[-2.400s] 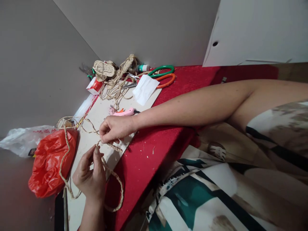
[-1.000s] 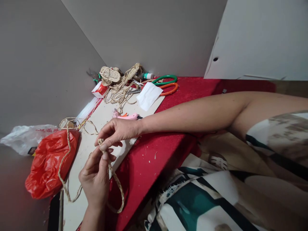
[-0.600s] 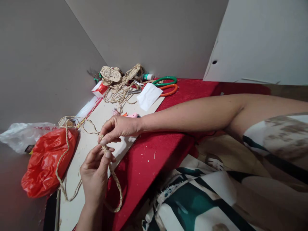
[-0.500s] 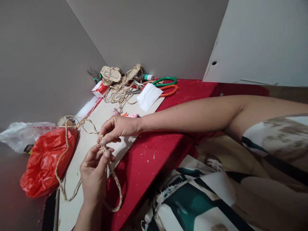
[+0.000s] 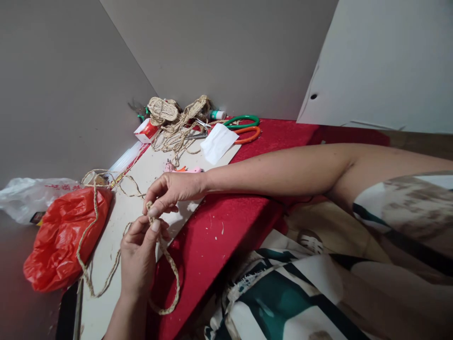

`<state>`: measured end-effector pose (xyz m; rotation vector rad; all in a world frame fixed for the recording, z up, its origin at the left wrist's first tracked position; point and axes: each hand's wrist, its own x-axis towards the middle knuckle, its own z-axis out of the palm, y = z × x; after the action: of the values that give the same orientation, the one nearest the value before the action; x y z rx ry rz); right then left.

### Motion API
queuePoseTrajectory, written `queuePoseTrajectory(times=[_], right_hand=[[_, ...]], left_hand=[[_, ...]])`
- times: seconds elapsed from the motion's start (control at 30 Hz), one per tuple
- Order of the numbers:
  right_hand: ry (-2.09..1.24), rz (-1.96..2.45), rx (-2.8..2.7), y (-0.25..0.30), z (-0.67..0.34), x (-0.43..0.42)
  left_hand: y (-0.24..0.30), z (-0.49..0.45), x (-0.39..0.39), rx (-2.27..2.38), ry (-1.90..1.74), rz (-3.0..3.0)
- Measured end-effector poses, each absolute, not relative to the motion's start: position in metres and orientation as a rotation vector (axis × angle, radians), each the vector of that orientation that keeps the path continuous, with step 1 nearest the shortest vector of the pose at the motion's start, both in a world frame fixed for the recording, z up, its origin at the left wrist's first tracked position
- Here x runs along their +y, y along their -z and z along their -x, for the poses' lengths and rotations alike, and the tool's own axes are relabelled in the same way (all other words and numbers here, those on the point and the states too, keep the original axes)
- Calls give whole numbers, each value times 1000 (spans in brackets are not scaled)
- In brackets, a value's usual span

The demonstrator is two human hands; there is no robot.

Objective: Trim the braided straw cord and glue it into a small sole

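A braided straw rope point(image 5: 176, 276) runs between my two hands, and its lower part hangs in a loop over the red cloth. My left hand point(image 5: 138, 252) comes up from the bottom edge, its thumb and fingers closed on the braid. Just above it, my right hand point(image 5: 173, 191) reaches in from the right and pinches the same braid near its upper end. The two thumbs are close together. A long strand of straw cord point(image 5: 96, 208) trails left over a red plastic bag and back to the board. Some fingertips are hidden behind the braid.
A pale board point(image 5: 102, 283) lies on a red-covered table point(image 5: 212, 236). Straw cord bundles point(image 5: 163, 111), scissors with green and orange handles point(image 5: 247, 136), white paper point(image 5: 219, 141) and a glue stick point(image 5: 216, 114) are at the back. A red plastic bag point(image 5: 67, 241) sits left.
My right thumb has slid slightly down the braid toward my left thumb. The hands otherwise keep nearly the same grip, and the view has shifted a little.
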<state>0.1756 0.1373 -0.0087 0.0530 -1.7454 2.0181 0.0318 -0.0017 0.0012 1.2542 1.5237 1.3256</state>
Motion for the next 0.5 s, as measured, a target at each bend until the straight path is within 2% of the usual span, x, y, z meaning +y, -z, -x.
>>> queuePoseTrajectory(times=[0.17,0.5], right_hand=[[-1980,-21,-1802,6,-177,138],[-1786,352,-1592,3,-172,150]], left_hand=[[-1,-33,-1,1505,-1303,-1217],[16,-19,12,1593,-1392,-1086]])
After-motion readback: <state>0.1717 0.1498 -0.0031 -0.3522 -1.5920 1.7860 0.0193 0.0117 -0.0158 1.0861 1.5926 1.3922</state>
